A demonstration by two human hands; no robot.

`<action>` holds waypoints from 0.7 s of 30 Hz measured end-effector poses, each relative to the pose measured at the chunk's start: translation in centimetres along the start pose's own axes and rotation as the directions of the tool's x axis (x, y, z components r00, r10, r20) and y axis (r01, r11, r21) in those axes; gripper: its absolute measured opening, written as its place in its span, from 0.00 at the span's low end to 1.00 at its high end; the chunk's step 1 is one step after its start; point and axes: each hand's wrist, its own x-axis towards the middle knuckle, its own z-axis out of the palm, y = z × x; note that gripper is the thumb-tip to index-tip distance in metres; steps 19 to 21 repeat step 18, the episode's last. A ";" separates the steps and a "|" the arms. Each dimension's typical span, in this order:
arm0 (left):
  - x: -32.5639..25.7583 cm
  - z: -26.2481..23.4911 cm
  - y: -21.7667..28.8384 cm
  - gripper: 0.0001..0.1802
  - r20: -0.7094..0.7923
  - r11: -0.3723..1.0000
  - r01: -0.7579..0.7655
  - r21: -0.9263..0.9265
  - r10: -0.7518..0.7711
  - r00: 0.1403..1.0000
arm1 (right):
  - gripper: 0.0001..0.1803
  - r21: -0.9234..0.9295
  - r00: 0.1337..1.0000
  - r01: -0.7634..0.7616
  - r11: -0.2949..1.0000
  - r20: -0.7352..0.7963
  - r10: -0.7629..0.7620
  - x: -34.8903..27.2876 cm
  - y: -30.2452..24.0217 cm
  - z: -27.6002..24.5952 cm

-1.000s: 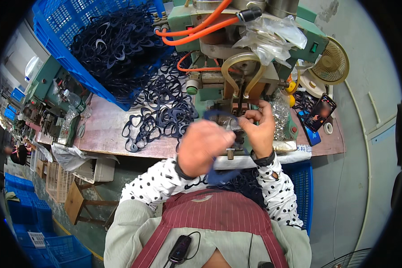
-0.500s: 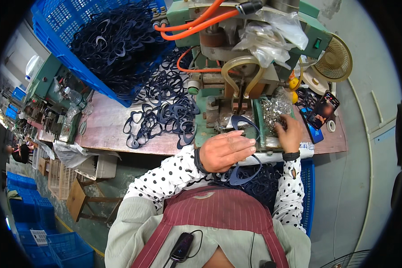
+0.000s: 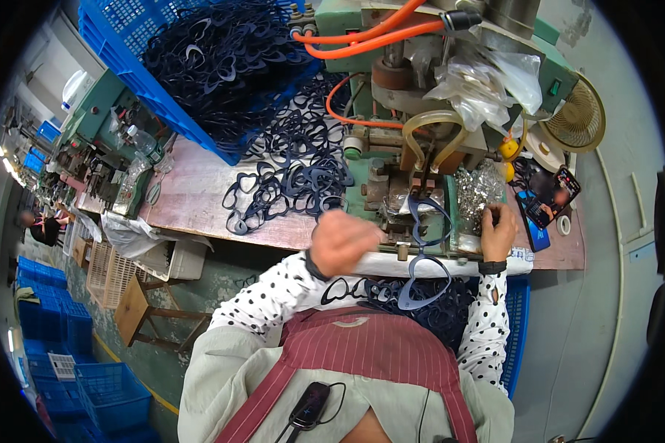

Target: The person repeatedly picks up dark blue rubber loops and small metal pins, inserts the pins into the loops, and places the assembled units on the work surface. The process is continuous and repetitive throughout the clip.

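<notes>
My left hand [image 3: 341,241] is smeared by motion in front of the machine's left side, its fingers too blurred to read. To its right, a dark blue strap with two rounded loops [image 3: 425,285] hangs from the machine's working head [image 3: 420,184], with no hand on it. My right hand [image 3: 499,235] is at the near right edge of a tray of small shiny metal pieces [image 3: 477,193]. Its fingertips are curled together; whatever they may pinch is too small to make out.
A blue crate [image 3: 111,81] heaped with dark looped straps stands at the back left. More straps [image 3: 292,181] lie on the table, and others fill a blue basket [image 3: 519,310] by my lap. A phone [image 3: 556,198] and a fan [image 3: 578,114] are at the right.
My left hand has moved left, away from the hanging strap. My right hand has drawn back slightly from the metal pieces, its fingers now curled together. The whole view has shifted a little.
</notes>
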 end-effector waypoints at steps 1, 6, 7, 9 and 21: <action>-1.0 -0.9 -1.2 0.14 0.010 0.994 0.079 0.077 -0.080 0.997 | 0.05 -0.015 0.999 0.030 0.999 -0.018 -0.031 0.0 -0.2 -0.2; -4.6 -4.1 -5.3 0.05 -0.075 0.761 0.507 0.404 -0.524 0.848 | 0.05 -0.030 0.996 0.047 0.998 -0.070 -0.049 0.0 -0.4 -0.2; -4.8 -4.6 -5.5 0.05 -0.032 0.743 0.467 0.480 -0.517 0.856 | 0.05 -0.012 0.998 0.017 1.000 -0.059 -0.018 0.0 -0.2 -0.2; -5.3 -4.4 -5.7 0.04 -0.026 0.718 0.526 0.455 -0.580 0.814 | 0.05 0.026 0.999 -0.032 0.999 -0.031 0.033 0.2 -0.2 -0.1; -5.8 -1.3 -10.8 0.28 0.049 0.005 0.864 0.503 -0.999 -0.022 | 0.08 0.184 0.971 -0.236 0.954 0.077 0.225 0.7 -0.5 -0.4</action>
